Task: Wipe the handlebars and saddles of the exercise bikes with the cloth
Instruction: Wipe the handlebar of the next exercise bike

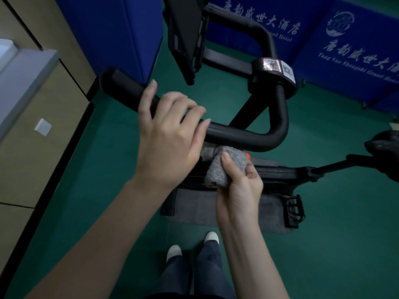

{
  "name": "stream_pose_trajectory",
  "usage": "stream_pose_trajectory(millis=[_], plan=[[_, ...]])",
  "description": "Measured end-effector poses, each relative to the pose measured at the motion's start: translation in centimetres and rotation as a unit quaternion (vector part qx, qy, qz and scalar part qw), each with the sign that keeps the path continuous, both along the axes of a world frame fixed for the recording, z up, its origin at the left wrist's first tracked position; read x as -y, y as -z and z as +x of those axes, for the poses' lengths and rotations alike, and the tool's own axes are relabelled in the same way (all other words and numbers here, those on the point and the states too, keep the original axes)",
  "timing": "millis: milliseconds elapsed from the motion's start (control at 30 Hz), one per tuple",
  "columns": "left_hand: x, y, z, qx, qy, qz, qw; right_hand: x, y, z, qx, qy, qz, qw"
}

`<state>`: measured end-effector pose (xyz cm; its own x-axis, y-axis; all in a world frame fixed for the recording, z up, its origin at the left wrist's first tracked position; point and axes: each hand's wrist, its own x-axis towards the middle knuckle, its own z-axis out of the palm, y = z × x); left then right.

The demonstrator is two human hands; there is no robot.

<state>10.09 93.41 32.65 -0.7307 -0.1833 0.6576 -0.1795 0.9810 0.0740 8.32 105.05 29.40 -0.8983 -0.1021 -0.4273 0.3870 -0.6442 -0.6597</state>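
Observation:
A black exercise-bike handlebar (248,137) curves across the middle of the head view, its left grip end (121,85) pointing up left. My left hand (170,134) lies over the near bar with fingers curled around it. Just below the bar, my right hand (239,190) grips a bunched grey cloth (224,167), thumb pressed on top; the cloth sits under the bar, close to it. The black saddle (384,154) shows at the right edge on its post.
A tilted black console (185,39) stands above the bars. Blue padded screens (356,50) with white lettering close off the back. A beige cabinet wall (38,126) runs along the left. Green floor (334,244), a grey mat (194,208) and a pedal (293,210) lie below; my shoes (194,244).

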Motion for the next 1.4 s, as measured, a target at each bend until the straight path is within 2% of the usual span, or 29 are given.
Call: stream_pose_trajectory(millis=[167, 367, 533, 633, 700, 767, 833, 967, 1100, 1200, 1333, 1400], plan=[[-0.3, 0.9, -0.1, 0.02, 0.012, 0.005, 1.0, 0.5, 0.1, 0.4, -0.015, -0.061, -0.003, 0.998], [-0.2, 1.3, -0.3, 0.008, 0.015, 0.011, 1.0, -1.8, 0.9, -0.9, -0.008, 0.032, -0.006, 0.999], [0.0, 1.3, -0.4, -0.004, 0.018, 0.017, 1.0, -1.4, 1.0, -0.7, -0.006, -0.054, -0.03, 0.998], [-0.1, 1.3, -0.4, -0.006, 0.021, 0.025, 0.999, -3.2, 1.0, -1.3, -0.002, 0.011, 0.003, 1.0], [-0.1, 1.3, -0.4, -0.007, 0.022, 0.029, 0.999, -4.2, 1.0, -1.3, -0.021, 0.079, 0.089, 0.993], [-0.1, 1.3, -0.4, -0.008, 0.021, 0.029, 0.999, -4.4, 1.0, -0.8, -0.066, 0.129, 0.238, 0.96], [-0.1, 1.3, -0.4, -0.009, 0.021, 0.029, 0.999, -4.4, 0.8, -0.3, -0.132, 0.167, 0.351, 0.912], [-0.1, 1.3, -0.5, -0.009, 0.021, 0.029, 0.999, -4.7, -0.1, -0.8, -0.281, 0.174, 0.458, 0.825], [-0.1, 1.2, -0.5, -0.008, 0.022, 0.03, 0.999, -4.4, -1.1, -1.7, -0.394, 0.142, 0.566, 0.71], [-0.2, 1.2, -0.4, -0.002, 0.023, 0.032, 0.999, -4.2, -2.2, -2.4, -0.449, 0.077, 0.61, 0.648], [-0.1, 0.9, -0.2, 0.012, 0.022, 0.034, 0.999, -3.9, -4.4, -4.3, -0.482, -0.087, 0.668, 0.56], [-0.1, 0.7, 0.0, 0.02, 0.023, 0.037, 0.999, -3.9, -5.6, -5.8, -0.469, -0.143, 0.671, 0.556]])
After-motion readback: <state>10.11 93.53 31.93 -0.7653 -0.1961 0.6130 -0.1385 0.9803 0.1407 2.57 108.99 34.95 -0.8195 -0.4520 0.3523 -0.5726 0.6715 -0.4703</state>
